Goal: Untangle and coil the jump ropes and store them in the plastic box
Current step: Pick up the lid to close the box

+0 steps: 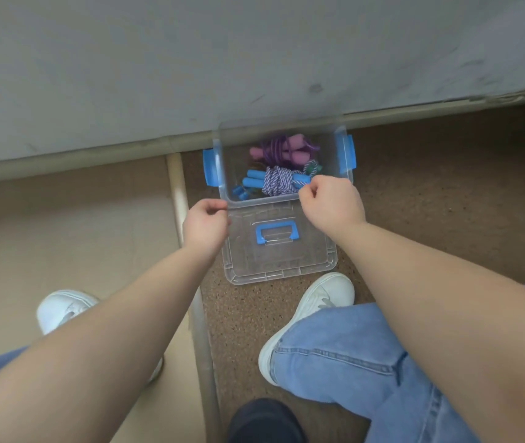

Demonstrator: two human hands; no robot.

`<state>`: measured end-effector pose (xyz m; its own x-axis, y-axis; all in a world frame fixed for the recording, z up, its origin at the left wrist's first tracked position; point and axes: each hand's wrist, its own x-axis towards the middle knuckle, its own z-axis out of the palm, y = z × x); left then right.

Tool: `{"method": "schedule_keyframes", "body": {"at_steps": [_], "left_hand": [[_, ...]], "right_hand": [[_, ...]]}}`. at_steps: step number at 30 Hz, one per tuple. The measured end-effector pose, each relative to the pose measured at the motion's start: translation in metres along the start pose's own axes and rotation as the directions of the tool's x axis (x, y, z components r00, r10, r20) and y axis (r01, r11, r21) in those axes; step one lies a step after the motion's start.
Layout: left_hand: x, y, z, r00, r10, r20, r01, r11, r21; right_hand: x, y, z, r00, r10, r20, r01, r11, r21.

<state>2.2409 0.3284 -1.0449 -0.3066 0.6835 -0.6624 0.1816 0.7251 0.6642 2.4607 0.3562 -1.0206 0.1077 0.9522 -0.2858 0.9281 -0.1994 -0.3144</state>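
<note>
A clear plastic box (223,155) with blue side latches stands on the floor against a grey wall. Inside lie a coiled purple rope with pink handles (278,147) and a coiled purple-and-white rope with blue handles (275,180). The clear lid (280,251), with a blue handle on top, is tilted against the box's near edge. My left hand (205,225) pinches the lid's far left corner. My right hand (331,204) grips its far right corner with curled fingers.
Brown speckled floor lies under the box, with a paler floor panel (79,219) to the left past a raised strip. My white shoes (312,314) and jeans-clad knees are close behind the lid. A dark object (264,420) sits at the bottom edge.
</note>
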Motion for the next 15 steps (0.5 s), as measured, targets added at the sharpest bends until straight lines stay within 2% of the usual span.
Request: {"method": "schedule_keyframes", "body": {"at_steps": [3,7,11,15], "left_hand": [[0.001,-0.022,0.001,0.993,-0.109,0.05,0.105,0.992,0.064],[0.009,-0.04,0.01,0.978,-0.178,0.108,0.145,0.955,0.258],[0.018,-0.049,0.019,0.962,-0.232,0.144,0.172,0.925,0.338],[0.024,-0.053,0.024,0.949,-0.275,0.152,0.192,0.891,0.412]], "right_hand": [[-0.007,0.015,0.008,0.984,0.068,0.166,-0.047,0.991,-0.124],[-0.005,0.036,0.036,0.86,0.295,0.415,-0.19,0.942,-0.277],[0.008,0.036,0.059,0.724,0.483,0.492,-0.46,0.87,-0.177],[0.009,0.042,0.076,0.647,0.566,0.512,-0.608,0.787,-0.102]]}}
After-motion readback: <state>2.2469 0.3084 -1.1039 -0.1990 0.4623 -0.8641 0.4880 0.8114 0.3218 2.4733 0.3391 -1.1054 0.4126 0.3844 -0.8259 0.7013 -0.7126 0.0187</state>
